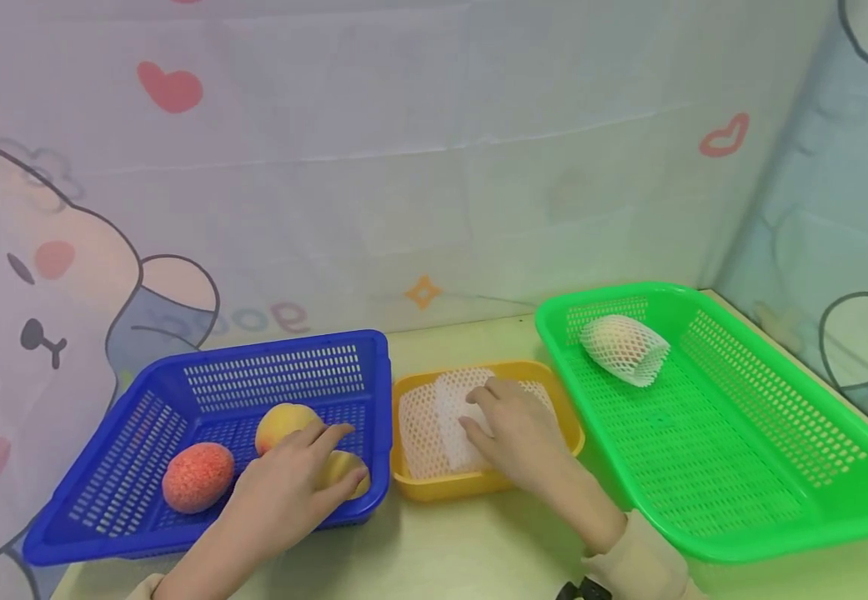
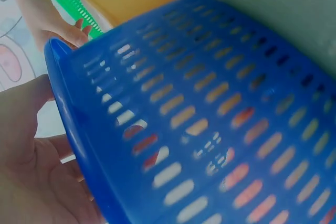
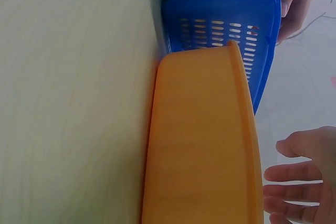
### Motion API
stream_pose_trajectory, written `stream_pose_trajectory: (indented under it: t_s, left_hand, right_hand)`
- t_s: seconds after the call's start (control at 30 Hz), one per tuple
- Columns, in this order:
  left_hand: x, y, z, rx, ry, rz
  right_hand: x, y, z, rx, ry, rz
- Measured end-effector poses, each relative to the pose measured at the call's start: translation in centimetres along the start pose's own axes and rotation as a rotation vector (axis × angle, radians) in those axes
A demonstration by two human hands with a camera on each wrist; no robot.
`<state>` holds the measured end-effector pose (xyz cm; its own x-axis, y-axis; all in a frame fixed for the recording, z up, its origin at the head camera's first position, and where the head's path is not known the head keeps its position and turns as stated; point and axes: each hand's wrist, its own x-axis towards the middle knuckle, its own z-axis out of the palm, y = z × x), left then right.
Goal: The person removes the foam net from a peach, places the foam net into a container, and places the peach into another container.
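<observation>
In the head view my left hand (image 1: 287, 483) hovers over the right side of the blue basket (image 1: 283, 342), thumb spread from the fingers. Close under it, partly covered, is a yellowish round fruit (image 1: 347, 475). A yellow fruit with a reddish blush (image 1: 283, 423) and a red speckled fruit (image 1: 198, 477) lie farther left. My right hand (image 1: 519, 429) reaches over the yellow tray (image 1: 449, 490), which contains white foam fruit nets (image 1: 434, 429). The right wrist view shows that hand's fingers (image 3: 294, 172) apart and loosely extended above the tray's rim, with nothing visible between them.
To the right stands a large green basket (image 1: 704, 533). Inside it, near the back, lies a fruit in a white foam net (image 1: 624, 346). The containers stand side by side on a light tabletop (image 1: 449, 550). A printed cloth (image 1: 441, 167) hangs behind.
</observation>
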<state>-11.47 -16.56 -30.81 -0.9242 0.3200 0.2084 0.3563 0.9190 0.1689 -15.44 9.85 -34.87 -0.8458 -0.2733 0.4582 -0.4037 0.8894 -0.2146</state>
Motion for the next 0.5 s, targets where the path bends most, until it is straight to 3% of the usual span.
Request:
stream_pose_trajectory:
  t_s: [0.5]
  left_hand:
    - [-0.7, 1.3, 1.8, -0.074, 0.121, -0.006]
  right_hand:
    - [-0.4, 0.0, -0.8, -0.017, 0.033, -0.043]
